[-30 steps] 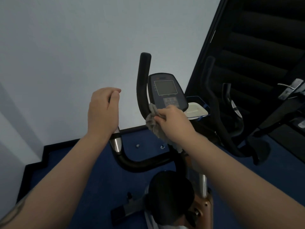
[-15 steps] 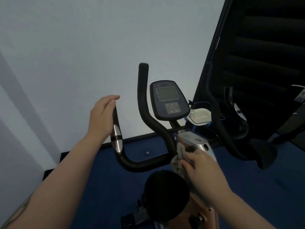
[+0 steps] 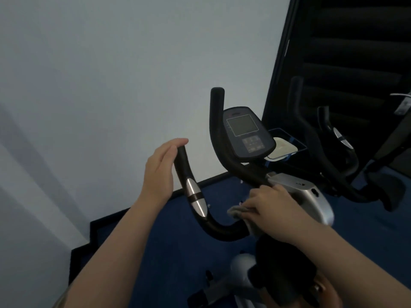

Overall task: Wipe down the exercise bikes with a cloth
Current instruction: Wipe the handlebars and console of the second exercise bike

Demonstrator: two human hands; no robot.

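- Head view. Left hand (image 3: 158,174): fingers nearly straight and together, palm against the outer side of the left grip (image 3: 181,165), fingertips hooked over its top end. A loose, half-open hold, not a fist.
- Left grip: black, long axis near upright, top leaning slightly left. Below the hand it carries a silver sensor (image 3: 195,197), then curves right into the black handlebar (image 3: 224,230).
- Right hand (image 3: 273,207): curled closed on the cloth (image 3: 236,211), knuckles up, pressing it where the handlebar meets the silver housing (image 3: 311,196).
- Cloth: grey, bunched. A fold sticks out to the left of the fingers; the rest hangs down under the hand, blurred. How far it wraps the bar: cannot tell.
- Bike (image 3: 278,274) sits centre to lower right, front pointing away from the camera toward the wall (image 3: 111,74). Black saddle at the bottom edge, under the right forearm.
- Inner bar (image 3: 216,121): black, rises near upright just left of the console (image 3: 244,134).
- Console: dark, oval, screen above a button pad, face tilted back toward the camera.
- White tray (image 3: 284,147) just right of the console, partly hidden behind it.
- Second bike (image 3: 333,156) at right, dark, apart from both hands.
- Floor (image 3: 178,252): blue, with a dark skirting along the wall.
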